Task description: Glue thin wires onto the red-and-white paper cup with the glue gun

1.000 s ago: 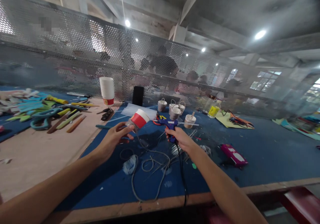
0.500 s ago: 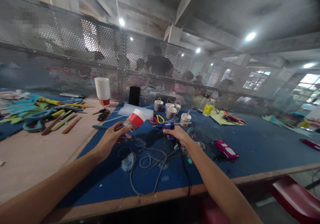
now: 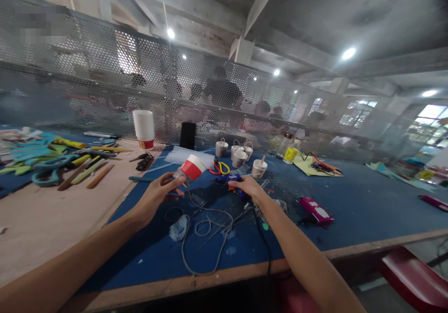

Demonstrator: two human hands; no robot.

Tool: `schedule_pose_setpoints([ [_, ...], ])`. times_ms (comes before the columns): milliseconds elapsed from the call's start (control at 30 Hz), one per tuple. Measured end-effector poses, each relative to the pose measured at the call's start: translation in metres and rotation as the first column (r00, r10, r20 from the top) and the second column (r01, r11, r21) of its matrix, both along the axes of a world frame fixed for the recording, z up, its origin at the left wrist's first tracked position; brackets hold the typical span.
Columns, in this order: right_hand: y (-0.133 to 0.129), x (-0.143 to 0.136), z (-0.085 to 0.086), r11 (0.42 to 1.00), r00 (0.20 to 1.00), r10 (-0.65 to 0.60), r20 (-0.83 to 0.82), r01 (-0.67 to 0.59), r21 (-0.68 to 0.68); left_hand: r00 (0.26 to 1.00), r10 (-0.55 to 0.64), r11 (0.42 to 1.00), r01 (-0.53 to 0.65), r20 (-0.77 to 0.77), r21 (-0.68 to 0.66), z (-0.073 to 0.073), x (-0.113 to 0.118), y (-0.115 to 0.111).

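My left hand (image 3: pixel 161 192) grips a red and white paper cup (image 3: pixel 193 167), tilted on its side above the blue mat. Grey cord (image 3: pixel 217 210) runs from the cup down to loose loops on the mat. In my right hand (image 3: pixel 247 187) is a blue glue gun (image 3: pixel 227 177), its nozzle pointing left toward the cup but apart from it. A black cable (image 3: pixel 262 238) hangs down below my right hand. Just behind the glue gun lie scissors (image 3: pixel 220 167) with red and yellow handles. Several small cord-handled buckets (image 3: pixel 239 158) stand farther back.
A stack of paper cups (image 3: pixel 143 126) and a black phone (image 3: pixel 188 135) stand by the perforated screen. Clay tools (image 3: pixel 100 177) and blue-handled scissors (image 3: pixel 45 175) lie at left. On the right are a magenta device (image 3: pixel 317 210), a yellow-labelled bottle (image 3: pixel 291 152) and a red stool (image 3: pixel 413 275).
The glue gun has tipped and shifted slightly in my right hand, and its black cable has swung a little to the right. My left hand still holds the cup in nearly the same place.
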State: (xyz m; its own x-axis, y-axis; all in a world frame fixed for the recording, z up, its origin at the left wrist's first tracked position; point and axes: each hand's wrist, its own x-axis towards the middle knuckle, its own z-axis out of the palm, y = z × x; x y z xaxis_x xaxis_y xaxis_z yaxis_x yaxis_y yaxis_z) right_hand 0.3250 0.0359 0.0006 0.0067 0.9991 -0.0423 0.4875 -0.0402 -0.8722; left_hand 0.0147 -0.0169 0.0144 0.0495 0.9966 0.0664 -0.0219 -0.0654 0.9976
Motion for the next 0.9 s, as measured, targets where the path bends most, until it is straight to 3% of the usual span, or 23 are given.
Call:
schedule_pose_setpoints([
  [167,-0.006,0.002,0.000,0.983,0.949,-0.134,0.286,0.090,0.160,1.000,0.001,1.000,-0.001,-0.010,-0.009,0.003,0.001,-0.002],
  [300,-0.022,-0.013,0.008,0.855,0.823,-0.320,0.470,0.038,0.516,1.000,0.003,1.000,-0.003,0.004,-0.001,0.004,0.002,-0.003],
  [367,-0.031,-0.028,0.011,0.863,0.911,-0.153,0.384,-0.066,0.501,1.000,-0.005,1.000,0.005,0.010,0.002,0.004,0.004,-0.004],
  [433,-0.041,-0.046,0.010,0.925,0.978,0.169,0.121,-0.200,0.323,1.000,-0.017,1.000,0.017,0.017,0.007,0.003,0.006,-0.004],
  [500,-0.050,-0.063,0.008,0.919,0.900,0.386,-0.204,-0.356,0.167,1.000,-0.018,1.000,0.018,0.016,0.021,0.003,0.010,-0.005],
  [533,-0.055,-0.071,0.007,0.900,0.839,0.434,-0.328,-0.422,0.112,1.000,-0.019,0.999,0.018,0.006,0.030,0.003,0.012,-0.006],
  [633,-0.066,-0.084,0.005,0.816,0.675,0.508,-0.535,-0.577,0.046,0.999,-0.009,0.998,0.012,-0.044,0.065,0.002,0.017,-0.006],
  [700,-0.068,-0.087,0.004,0.786,0.625,0.517,-0.584,-0.618,0.035,0.998,-0.019,0.996,0.024,-0.065,0.080,0.001,0.020,-0.007],
  [900,-0.061,-0.083,-0.003,0.909,0.752,0.340,-0.565,-0.418,-0.009,0.996,-0.050,0.997,0.055,-0.073,0.062,-0.003,0.023,-0.007],
])
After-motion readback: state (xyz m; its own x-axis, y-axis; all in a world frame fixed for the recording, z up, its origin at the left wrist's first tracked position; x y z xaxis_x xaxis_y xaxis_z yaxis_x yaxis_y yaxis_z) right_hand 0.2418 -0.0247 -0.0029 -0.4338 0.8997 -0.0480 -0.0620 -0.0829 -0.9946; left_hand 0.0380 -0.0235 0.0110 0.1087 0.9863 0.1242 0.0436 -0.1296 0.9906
